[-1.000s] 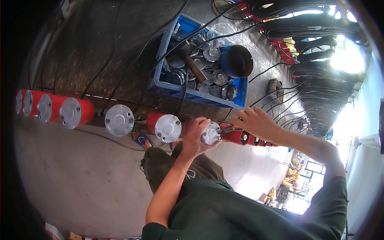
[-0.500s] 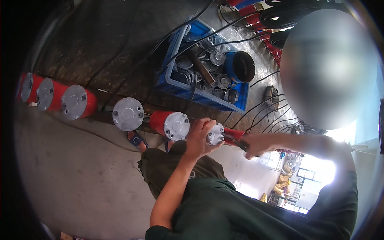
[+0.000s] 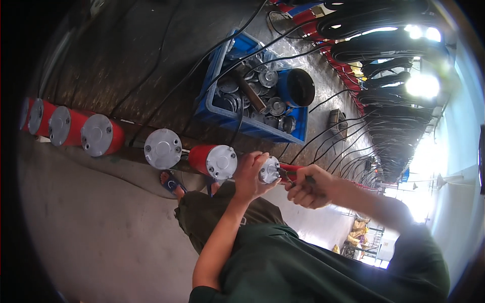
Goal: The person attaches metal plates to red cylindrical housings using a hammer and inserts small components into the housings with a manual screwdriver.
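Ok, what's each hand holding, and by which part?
Left hand: a silver end cap, by its edge. Right hand: a plier-like tool, handle end in the fist.

The bare left forearm (image 3: 220,240) rises from a dark green short sleeve (image 3: 204,294) at the lower edge of the frame, slanting slightly right to a wrist near the centre. There the bare left hand (image 3: 247,177) is bent into a wide curve, its fingers on the upper side and its thumb reaching right below them. The bare right forearm (image 3: 366,202) runs from the bent elbow, right of centre, leftward and a little upward. The bare right hand (image 3: 309,187) is clenched, fingers folded under, just right of the left one and near it, the two hands apart.
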`<state>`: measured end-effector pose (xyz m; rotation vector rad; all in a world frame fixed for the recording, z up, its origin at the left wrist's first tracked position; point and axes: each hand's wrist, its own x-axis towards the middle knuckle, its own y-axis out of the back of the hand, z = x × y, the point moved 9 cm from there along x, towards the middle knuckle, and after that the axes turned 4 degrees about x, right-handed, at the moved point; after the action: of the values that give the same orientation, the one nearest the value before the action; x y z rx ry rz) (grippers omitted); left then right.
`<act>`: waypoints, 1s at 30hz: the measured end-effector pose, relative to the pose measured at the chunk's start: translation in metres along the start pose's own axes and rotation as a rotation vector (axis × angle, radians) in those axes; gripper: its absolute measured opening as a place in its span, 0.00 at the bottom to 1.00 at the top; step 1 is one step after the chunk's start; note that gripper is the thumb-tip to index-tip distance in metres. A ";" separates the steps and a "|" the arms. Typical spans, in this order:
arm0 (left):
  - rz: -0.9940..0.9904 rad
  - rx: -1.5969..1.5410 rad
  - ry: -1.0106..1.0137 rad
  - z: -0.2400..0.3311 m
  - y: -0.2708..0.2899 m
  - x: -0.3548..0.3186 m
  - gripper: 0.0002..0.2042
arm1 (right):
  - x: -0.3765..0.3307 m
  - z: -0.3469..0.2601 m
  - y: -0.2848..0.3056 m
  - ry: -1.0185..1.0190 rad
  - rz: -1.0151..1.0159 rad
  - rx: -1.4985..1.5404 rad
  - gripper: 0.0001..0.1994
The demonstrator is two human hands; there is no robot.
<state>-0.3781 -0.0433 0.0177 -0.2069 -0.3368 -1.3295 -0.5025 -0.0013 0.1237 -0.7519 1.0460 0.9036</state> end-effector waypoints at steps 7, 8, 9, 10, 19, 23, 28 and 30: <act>-0.091 0.025 0.083 0.014 0.003 0.003 0.43 | -0.030 -0.017 0.040 0.323 0.201 -0.621 0.21; -0.101 0.062 0.137 0.014 0.001 0.003 0.40 | -0.047 -0.044 0.048 0.430 0.371 -0.933 0.30; -0.118 0.117 0.220 0.011 -0.004 0.003 0.39 | -0.058 -0.075 0.045 0.521 0.502 -1.261 0.32; -0.131 0.172 0.306 0.007 -0.009 0.003 0.37 | -0.064 -0.107 0.036 0.649 0.592 -1.439 0.37; -0.157 0.327 0.488 0.036 -0.024 0.025 0.26 | -0.155 -0.232 0.171 1.967 1.262 -1.035 0.36; -0.177 0.106 0.081 0.093 -0.123 0.081 0.35 | -0.145 -0.286 0.383 1.659 1.271 -0.405 0.45; -0.300 0.223 -0.112 0.042 -0.325 0.176 0.57 | -0.094 -0.411 0.455 1.502 1.037 -0.635 0.71; -0.415 0.154 0.068 -0.008 -0.394 0.195 0.61 | -0.102 -0.446 0.430 1.673 0.658 -0.563 0.70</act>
<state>-0.7208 -0.3147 0.0619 0.0415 -0.4379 -1.7067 -1.0835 -0.2221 0.0326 -1.8008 2.6607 1.0540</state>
